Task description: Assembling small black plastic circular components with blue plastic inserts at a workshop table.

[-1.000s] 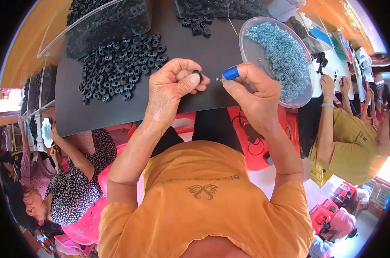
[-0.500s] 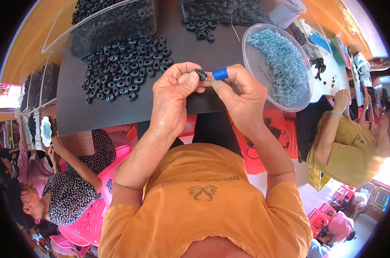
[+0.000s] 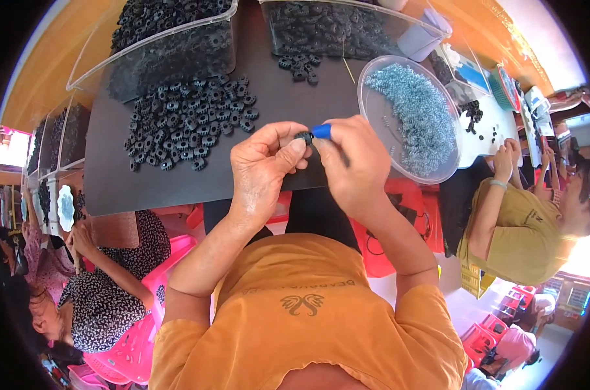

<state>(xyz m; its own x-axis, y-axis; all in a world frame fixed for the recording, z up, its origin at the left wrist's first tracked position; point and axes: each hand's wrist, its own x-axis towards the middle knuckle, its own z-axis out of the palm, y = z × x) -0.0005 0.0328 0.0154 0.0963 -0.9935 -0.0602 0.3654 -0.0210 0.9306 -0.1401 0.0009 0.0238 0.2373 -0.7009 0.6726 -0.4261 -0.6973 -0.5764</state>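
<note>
Small black plastic piece is pinched by left hand; right hand adjoins, its grip hidden; light, stiff handling is expected, sides best grasped.

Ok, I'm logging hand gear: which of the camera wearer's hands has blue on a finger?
The right hand: a blue covering wraps one of its fingers; the left hand shows none.

Across the front of my orange T-shirt, at 6 o'clock, runs a line of dark lettering, partly lost in creases; at its 6 o'clock side sits a dark printed emblem of paired, feathered wing shapes. At 3 o'clock, a co-worker's mustard shirt bears a small dark print, too small for me to read.
</note>
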